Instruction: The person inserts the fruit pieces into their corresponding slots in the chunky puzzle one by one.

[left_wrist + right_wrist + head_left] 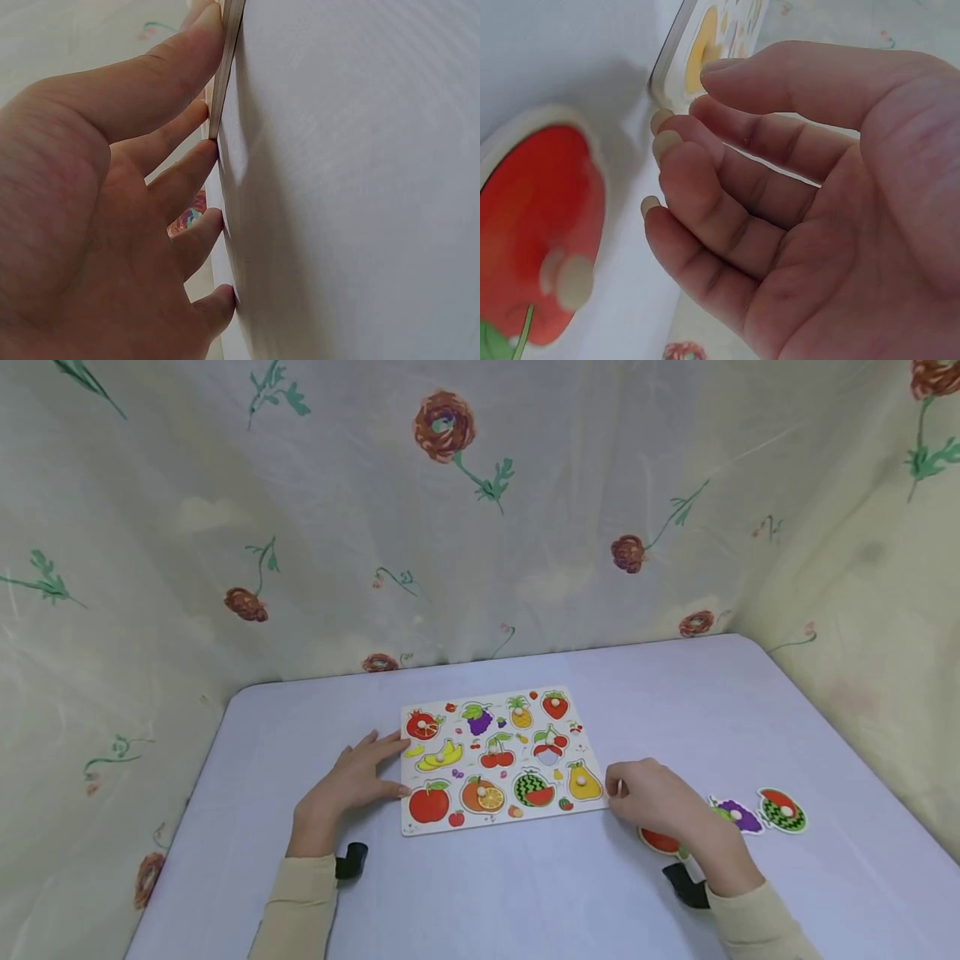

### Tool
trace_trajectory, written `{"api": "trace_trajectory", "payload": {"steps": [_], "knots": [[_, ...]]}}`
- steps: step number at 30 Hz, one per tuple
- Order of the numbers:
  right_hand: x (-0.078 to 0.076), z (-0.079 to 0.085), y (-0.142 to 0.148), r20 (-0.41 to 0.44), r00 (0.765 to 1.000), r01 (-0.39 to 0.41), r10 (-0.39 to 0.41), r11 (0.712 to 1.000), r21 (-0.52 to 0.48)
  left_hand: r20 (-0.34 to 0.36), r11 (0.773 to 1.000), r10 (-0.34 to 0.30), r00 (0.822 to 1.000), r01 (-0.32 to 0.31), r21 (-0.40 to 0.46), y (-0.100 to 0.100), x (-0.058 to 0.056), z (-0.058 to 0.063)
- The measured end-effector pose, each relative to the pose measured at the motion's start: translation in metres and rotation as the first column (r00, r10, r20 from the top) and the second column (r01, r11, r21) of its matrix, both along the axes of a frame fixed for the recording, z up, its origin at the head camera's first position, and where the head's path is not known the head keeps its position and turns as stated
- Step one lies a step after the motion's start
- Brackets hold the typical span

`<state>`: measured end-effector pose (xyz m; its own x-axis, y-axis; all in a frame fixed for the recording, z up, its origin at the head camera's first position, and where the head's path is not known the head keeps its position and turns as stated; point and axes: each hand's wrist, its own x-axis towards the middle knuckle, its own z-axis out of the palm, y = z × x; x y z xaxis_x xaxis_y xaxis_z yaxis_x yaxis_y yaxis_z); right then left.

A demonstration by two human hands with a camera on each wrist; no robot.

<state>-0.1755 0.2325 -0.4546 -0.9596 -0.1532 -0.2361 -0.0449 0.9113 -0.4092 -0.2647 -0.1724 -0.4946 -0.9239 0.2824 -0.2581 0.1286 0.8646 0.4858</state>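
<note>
A white fruit puzzle board (465, 824) lies on the table, its fruit pictures in three rows. White knobs show on several, among them the yellow pear (583, 781). My left hand (352, 777) is at the board's left edge, thumb and fingertips spread against its side; in the left wrist view the thumb presses the thin edge (225, 82). By the lower right corner, my right hand (648, 793) has loosely bent fingers with nothing between them. Beneath that forearm lies a red fruit piece (547, 210) with a knob and green leaf, partly hidden in the head view.
Right of the right forearm lie a purple grape piece (738, 816) and a watermelon piece (783, 812), close together. A pale cloth covers the table (480, 902). Flower-patterned curtains (525, 568) hang behind and at the sides. A black wrist mount (351, 862) sticks out beside the left wrist.
</note>
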Motion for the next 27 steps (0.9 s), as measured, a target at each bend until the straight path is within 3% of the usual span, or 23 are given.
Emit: {"api": "trace_trajectory", "payload": {"steps": [27], "knots": [[0.018, 0.001, 0.045, 0.142, 0.983, 0.113, -0.118, 0.993, 0.046, 0.002, 1.000, 0.002, 1.000, -0.002, -0.006, 0.001, -0.001, -0.001]]}}
